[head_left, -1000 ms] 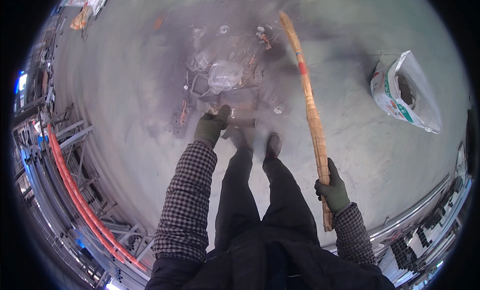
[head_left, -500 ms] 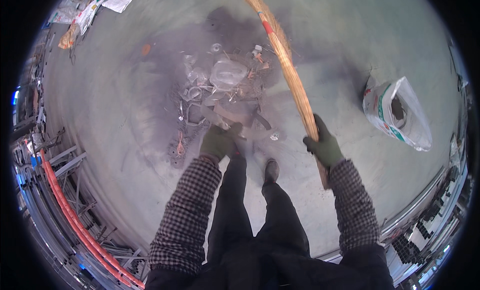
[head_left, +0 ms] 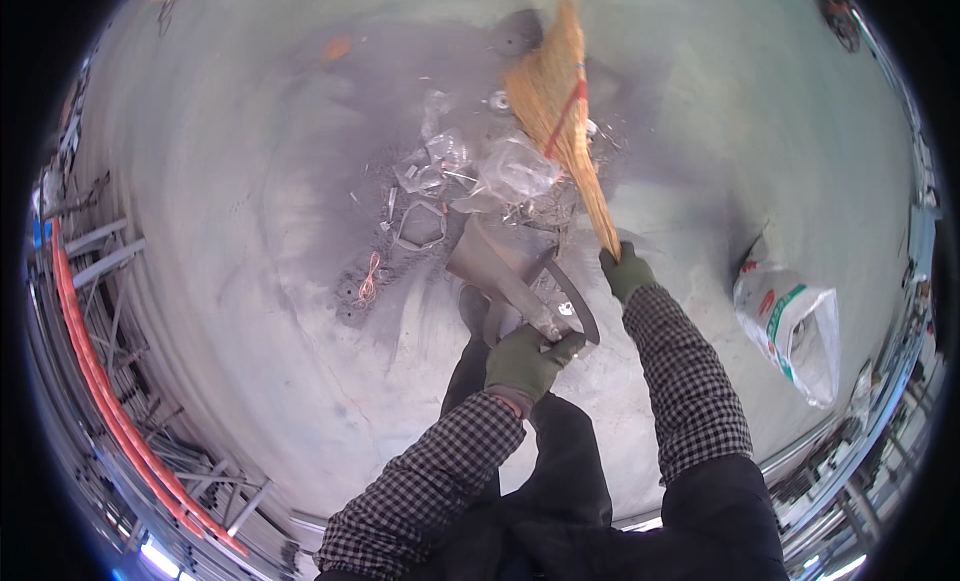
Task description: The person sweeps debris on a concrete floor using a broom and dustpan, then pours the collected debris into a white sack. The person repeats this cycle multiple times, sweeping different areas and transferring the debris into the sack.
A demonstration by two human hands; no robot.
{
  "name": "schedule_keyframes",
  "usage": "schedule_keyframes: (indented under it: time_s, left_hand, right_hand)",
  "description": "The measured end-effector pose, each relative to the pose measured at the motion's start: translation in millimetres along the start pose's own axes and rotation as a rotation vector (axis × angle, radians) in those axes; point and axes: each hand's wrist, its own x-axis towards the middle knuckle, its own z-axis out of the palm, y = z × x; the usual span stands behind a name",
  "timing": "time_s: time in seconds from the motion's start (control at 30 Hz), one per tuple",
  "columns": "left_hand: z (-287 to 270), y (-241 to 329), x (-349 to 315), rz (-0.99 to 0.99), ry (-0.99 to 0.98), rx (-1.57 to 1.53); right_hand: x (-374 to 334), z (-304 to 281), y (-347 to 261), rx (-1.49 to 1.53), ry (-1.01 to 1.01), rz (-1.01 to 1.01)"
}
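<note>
My right hand (head_left: 628, 273), in a green glove, is closed round the handle of a straw broom (head_left: 560, 91). The broom reaches away from me, its fanned bristles at the far right part of a rubbish heap. In front of my legs my left hand (head_left: 525, 363), gloved alike, grips the handle end of a grey-brown dustpan (head_left: 490, 266). The dustpan's wide end faces the near side of the heap. A dark curved strip (head_left: 582, 306) lies beside the dustpan. Crumpled clear plastic (head_left: 515, 171), scraps and dark dust make up the heap.
A white woven sack (head_left: 785, 326) with its mouth open lies at the right. A pinkish cord bundle (head_left: 368, 279) and a hexagonal frame (head_left: 420, 226) lie left of the dustpan. Metal racks with orange-red tubes (head_left: 125, 401) line the left, and more metal stock the right.
The broom has turned so its broad bristle side shows over the heap. My left hand and the dustpan have come nearer and to the right. The whole view has shifted.
</note>
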Motion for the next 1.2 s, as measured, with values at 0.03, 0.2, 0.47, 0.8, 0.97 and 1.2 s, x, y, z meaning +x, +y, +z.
schedule_keyframes:
  time_s: [0.03, 0.2, 0.47, 0.8, 0.97, 1.2]
  left_hand:
    - [-1, -1, -2, 0.017, 0.008, 0.022]
    - [-1, -6, 0, 0.015, -0.042, 0.067]
    - [-4, 6, -8, -0.103, -0.039, -0.159]
    - [10, 11, -20, -0.145, 0.059, -0.103]
    - [9, 12, -16, -0.165, 0.062, -0.138]
    - [9, 13, -12, -0.231, 0.037, -0.114]
  right_hand:
    - [-4, 8, 7, -0.038, -0.016, 0.023]
    - [-45, 7, 44, 0.000, -0.269, 0.070]
    - [-104, -53, 90, -0.183, -0.491, 0.042]
    - [-173, -65, 159, -0.199, -0.557, 0.058]
    - [-212, -100, 182, 0.136, -0.344, 0.093]
    - [-95, -103, 139, 0.246, -0.071, -0.159]
